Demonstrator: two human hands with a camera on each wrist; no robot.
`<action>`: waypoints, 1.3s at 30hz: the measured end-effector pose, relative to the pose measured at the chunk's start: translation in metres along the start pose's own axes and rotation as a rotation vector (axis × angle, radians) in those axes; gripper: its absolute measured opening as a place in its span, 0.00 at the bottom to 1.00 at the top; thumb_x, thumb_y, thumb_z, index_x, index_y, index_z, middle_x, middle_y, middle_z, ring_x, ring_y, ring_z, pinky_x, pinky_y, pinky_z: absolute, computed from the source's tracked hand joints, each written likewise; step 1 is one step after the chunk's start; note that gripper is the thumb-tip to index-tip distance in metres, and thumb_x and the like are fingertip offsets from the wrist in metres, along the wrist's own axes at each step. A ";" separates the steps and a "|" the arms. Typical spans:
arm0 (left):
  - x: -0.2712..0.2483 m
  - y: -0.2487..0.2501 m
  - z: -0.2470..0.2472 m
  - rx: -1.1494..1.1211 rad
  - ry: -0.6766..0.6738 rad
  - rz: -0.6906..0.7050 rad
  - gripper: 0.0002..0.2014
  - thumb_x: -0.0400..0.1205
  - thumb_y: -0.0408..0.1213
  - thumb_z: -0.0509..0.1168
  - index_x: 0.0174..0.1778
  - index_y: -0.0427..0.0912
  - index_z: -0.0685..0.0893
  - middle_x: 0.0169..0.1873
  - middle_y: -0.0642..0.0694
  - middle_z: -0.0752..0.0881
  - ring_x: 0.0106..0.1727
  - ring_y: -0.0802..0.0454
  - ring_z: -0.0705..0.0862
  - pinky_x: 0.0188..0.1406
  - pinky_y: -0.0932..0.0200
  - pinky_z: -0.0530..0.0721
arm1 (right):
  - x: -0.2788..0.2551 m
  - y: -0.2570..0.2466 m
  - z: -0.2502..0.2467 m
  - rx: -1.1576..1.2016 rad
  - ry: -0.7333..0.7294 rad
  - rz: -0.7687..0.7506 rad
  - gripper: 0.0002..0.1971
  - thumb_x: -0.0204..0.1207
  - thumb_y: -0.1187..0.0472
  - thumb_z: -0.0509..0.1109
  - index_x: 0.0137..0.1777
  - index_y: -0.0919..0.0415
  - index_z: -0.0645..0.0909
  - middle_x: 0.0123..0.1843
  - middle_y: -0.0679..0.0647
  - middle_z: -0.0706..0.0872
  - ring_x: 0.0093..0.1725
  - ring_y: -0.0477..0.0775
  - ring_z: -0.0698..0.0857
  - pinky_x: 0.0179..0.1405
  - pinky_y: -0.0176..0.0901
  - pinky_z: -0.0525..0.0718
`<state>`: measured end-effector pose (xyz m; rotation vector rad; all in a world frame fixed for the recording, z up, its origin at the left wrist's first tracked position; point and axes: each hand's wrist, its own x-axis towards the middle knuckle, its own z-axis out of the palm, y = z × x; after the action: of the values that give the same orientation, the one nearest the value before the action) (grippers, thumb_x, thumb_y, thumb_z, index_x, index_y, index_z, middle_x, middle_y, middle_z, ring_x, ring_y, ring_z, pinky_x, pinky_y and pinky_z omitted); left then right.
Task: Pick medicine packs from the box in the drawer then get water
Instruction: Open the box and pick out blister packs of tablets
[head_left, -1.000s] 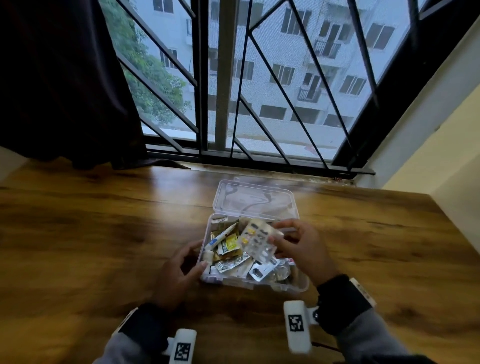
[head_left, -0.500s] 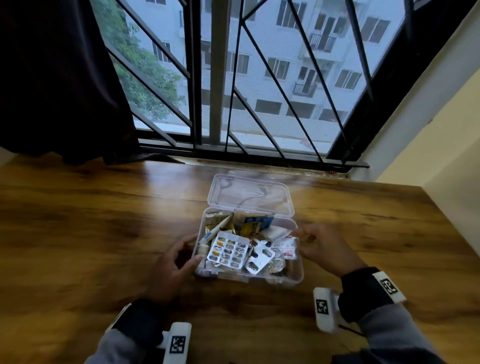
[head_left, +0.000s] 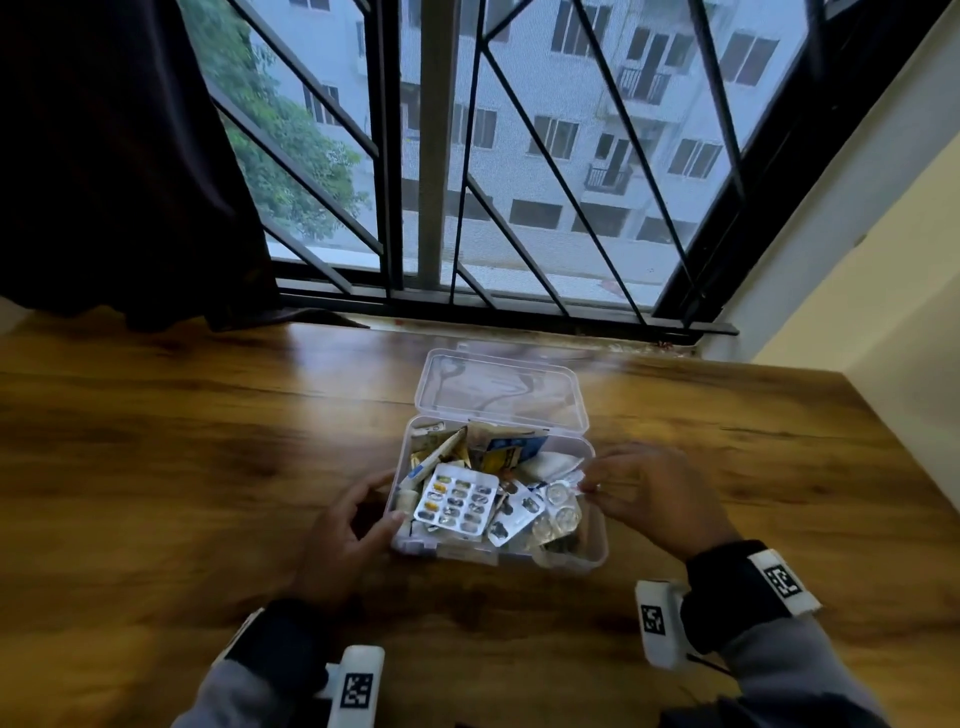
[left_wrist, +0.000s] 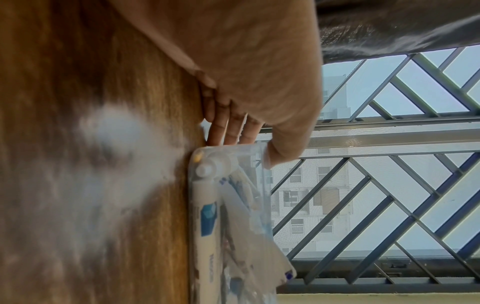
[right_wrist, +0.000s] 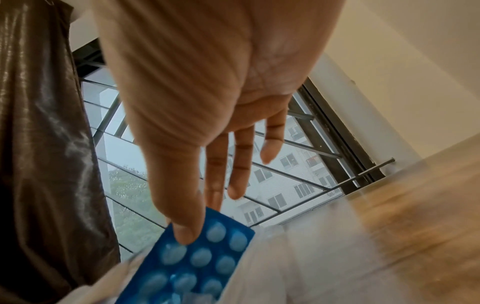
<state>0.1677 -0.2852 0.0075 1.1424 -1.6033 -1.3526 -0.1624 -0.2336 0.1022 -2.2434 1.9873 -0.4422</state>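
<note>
Currently right grip (right_wrist: 207, 102) pinches a blue blister pack (right_wrist: 207, 259) at the clear plastic box's (head_left: 457, 553) three o'clock, left grip (head_left: 337, 535) clasping nine o'clock; fingertip hold may slip.

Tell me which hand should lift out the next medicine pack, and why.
Right. The right hand pinches a blue blister pack in the clear plastic box; the left hand holds the box's left end, steadying it.

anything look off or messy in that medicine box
Nothing is spilled on the table, but the clear box is crammed: packs lie jumbled at odd angles, the capsule blister pack tilted on top of others. The right hand pinches a blue blister pack at its right side.
</note>
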 end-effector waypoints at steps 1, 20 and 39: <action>0.000 0.001 0.000 -0.002 -0.003 0.003 0.24 0.69 0.58 0.67 0.64 0.65 0.79 0.56 0.62 0.88 0.55 0.58 0.89 0.48 0.61 0.89 | -0.001 0.000 -0.004 0.048 0.031 -0.013 0.09 0.68 0.43 0.71 0.45 0.41 0.88 0.49 0.36 0.89 0.48 0.35 0.81 0.48 0.43 0.82; -0.001 0.002 0.002 -0.032 0.029 0.001 0.21 0.70 0.55 0.69 0.60 0.69 0.81 0.56 0.62 0.89 0.55 0.58 0.89 0.46 0.65 0.88 | 0.029 -0.006 0.005 0.980 0.354 0.368 0.09 0.73 0.67 0.75 0.51 0.56 0.87 0.45 0.52 0.92 0.44 0.48 0.92 0.33 0.39 0.90; 0.000 -0.002 0.001 -0.006 0.021 -0.021 0.22 0.69 0.57 0.69 0.61 0.70 0.80 0.55 0.60 0.89 0.56 0.56 0.89 0.52 0.51 0.90 | -0.009 0.026 0.016 1.371 0.469 0.591 0.40 0.46 0.46 0.87 0.60 0.62 0.84 0.53 0.58 0.91 0.51 0.52 0.91 0.40 0.39 0.89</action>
<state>0.1676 -0.2848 0.0055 1.1690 -1.5755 -1.3539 -0.1835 -0.2297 0.0785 -0.7207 1.4778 -1.6449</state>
